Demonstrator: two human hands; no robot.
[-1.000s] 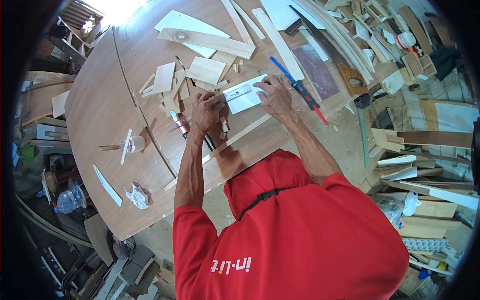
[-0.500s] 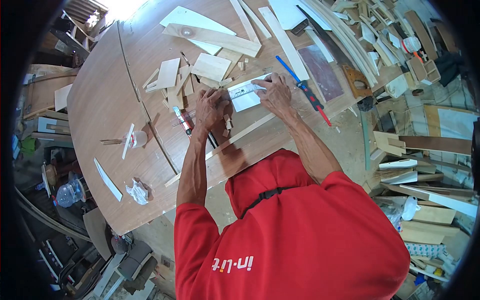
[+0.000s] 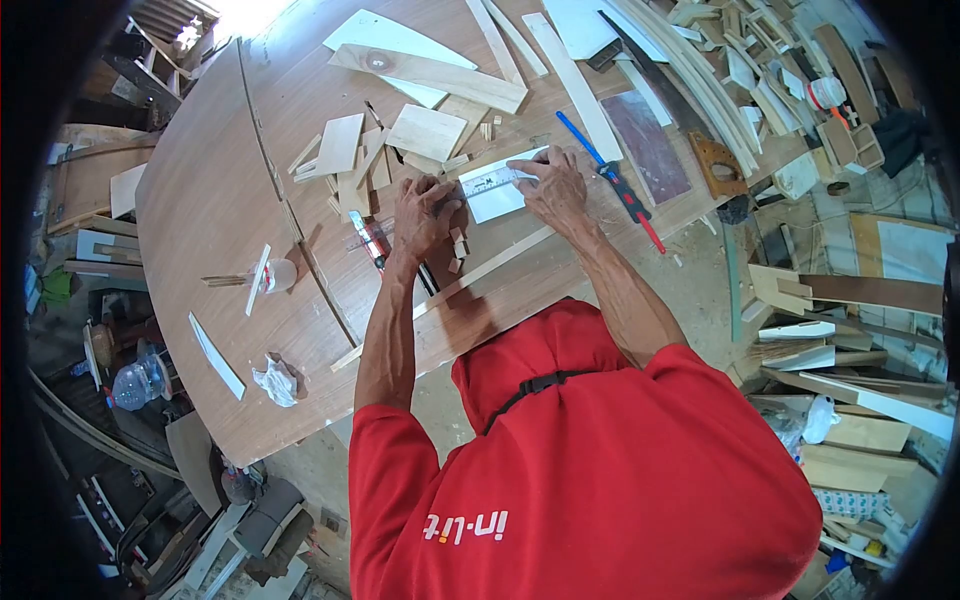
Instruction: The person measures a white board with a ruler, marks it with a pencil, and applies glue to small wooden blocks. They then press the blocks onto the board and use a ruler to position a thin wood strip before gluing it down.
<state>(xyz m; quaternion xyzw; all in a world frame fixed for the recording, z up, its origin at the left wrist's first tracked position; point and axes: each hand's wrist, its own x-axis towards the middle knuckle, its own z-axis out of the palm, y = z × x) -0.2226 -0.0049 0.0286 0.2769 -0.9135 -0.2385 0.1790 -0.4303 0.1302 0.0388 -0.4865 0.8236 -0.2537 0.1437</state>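
Observation:
A steel ruler (image 3: 488, 182) lies across a small white board (image 3: 497, 206) on the wooden table. At the ruler's left end my left hand (image 3: 424, 218) is closed, its fingers curled and pressed together; their exact grip is partly hidden. My right hand (image 3: 556, 190) holds the ruler's right end against the board, with thumb and index finger on it. Small wood blocks (image 3: 458, 248) sit beside my left hand. A red and white utility knife (image 3: 368, 240) lies left of that hand. Right of my right hand is a blue and red tool with a dark grip (image 3: 627, 193).
Wood offcuts (image 3: 425, 132) and longer boards (image 3: 430, 75) cover the table's far side. A thin strip (image 3: 485, 268) lies near its front edge. To the left are a plastic cup (image 3: 280, 275) and crumpled white plastic (image 3: 275, 381). A handsaw handle (image 3: 716, 165) rests at the right edge.
The view has shifted very slightly. Both hands keep their places on the ruler and the board, with no clear movement of either.

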